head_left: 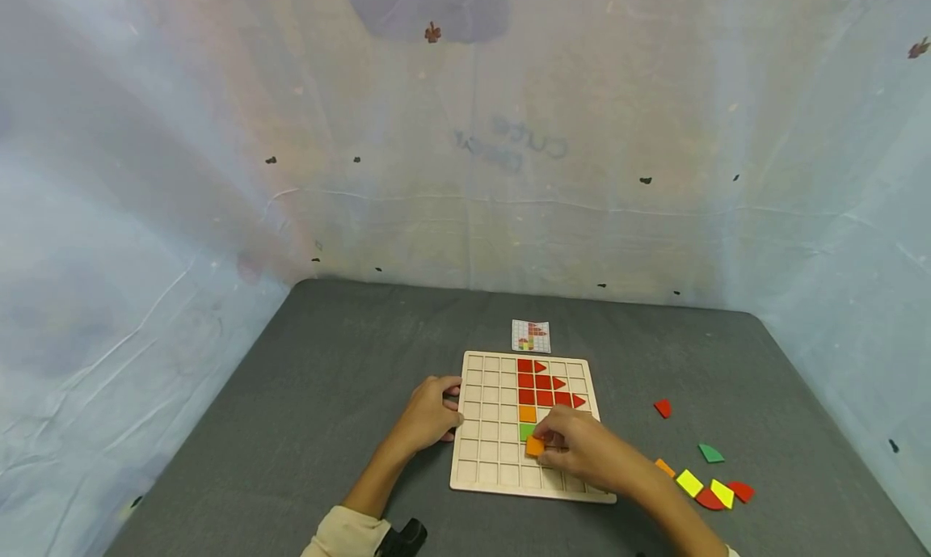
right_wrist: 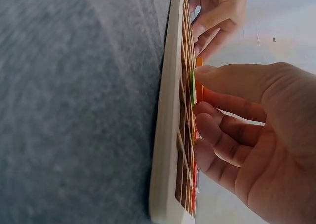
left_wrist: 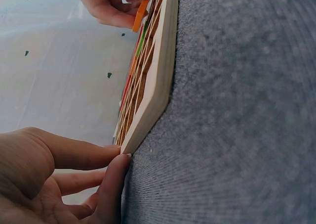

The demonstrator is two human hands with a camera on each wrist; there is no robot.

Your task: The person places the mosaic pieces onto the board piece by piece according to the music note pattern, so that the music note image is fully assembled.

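A pale wooden grid board (head_left: 478, 452) lies on the grey surface. Its left edge is held by my left hand (head_left: 425, 416); in the left wrist view the thumb and a finger pinch the rim (left_wrist: 165, 80). My right hand (head_left: 585, 448) pinches an orange square tile (head_left: 534, 446) over the lower middle of the grid. Just above that tile sits a green tile (head_left: 527, 432), partly covered, with another orange tile (head_left: 527, 413) above it. Further up, red squares (head_left: 525, 379) and red pointed tiles (head_left: 579, 401) fill stepped rows. The right hand hides part of the lower right cells.
Behind the board lies a small printed card (head_left: 531, 336) with a coloured grid picture. Loose tiles lie to the right: a red one (head_left: 663, 408), a green one (head_left: 711, 453), and a cluster with yellow (head_left: 688, 483), orange (head_left: 664, 466) and red pieces (head_left: 709, 500).
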